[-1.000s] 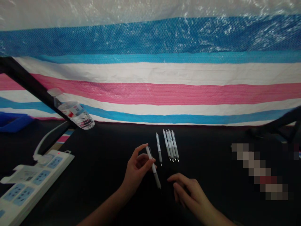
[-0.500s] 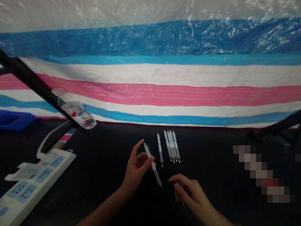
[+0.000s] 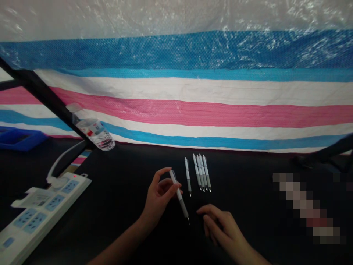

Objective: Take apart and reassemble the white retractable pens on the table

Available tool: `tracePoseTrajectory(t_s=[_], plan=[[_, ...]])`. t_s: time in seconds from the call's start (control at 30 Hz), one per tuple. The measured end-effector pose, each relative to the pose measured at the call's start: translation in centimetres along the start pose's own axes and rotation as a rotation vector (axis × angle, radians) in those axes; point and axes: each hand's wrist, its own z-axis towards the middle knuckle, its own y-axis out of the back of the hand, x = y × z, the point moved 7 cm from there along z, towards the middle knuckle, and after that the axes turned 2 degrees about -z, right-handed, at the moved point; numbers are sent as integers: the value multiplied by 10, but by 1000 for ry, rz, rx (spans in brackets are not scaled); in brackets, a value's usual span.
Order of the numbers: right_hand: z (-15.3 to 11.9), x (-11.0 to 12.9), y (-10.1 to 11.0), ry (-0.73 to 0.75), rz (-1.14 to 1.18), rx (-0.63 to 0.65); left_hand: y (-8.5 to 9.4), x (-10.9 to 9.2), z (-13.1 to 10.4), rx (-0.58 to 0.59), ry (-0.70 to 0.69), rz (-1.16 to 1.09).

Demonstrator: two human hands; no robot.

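Observation:
My left hand (image 3: pixel 159 195) is closed on a white retractable pen (image 3: pixel 179 194) with a grey grip, held at a slant with its point down to the right. The index fingertip rests on the pen's push button. Above the black table, my right hand (image 3: pixel 220 224) holds nothing, its fingers loosely bent and apart. Beyond the hands lies a single matching pen (image 3: pixel 188 176). To its right, several more such pens (image 3: pixel 202 173) lie side by side, points toward me.
A white power strip (image 3: pixel 49 213) with a plugged-in cable lies at left. Behind it, a clear plastic bottle (image 3: pixel 96 132) leans by a black frame bar (image 3: pixel 52 99). A blue tray (image 3: pixel 24 139) sits far left. Striped plastic sheeting (image 3: pixel 176 110) hangs behind the table. A pixelated patch covers something at right.
My left index finger has come down onto the pen's push button, and the pen's point looks further out. My right hand stays about where it was. The view has shifted slightly.

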Motion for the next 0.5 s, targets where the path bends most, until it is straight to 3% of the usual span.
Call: tracePoseTrajectory(t_s=[0.23, 0.37, 0.5], plan=[[1, -3, -1, 27, 3, 1, -3, -19, 23, 29, -76, 201], [1, -3, 0, 38, 11, -13, -8, -14, 54, 119, -158, 482], [3, -2, 0, 43, 6, -35, -10, 0, 81, 128, -186, 560]])
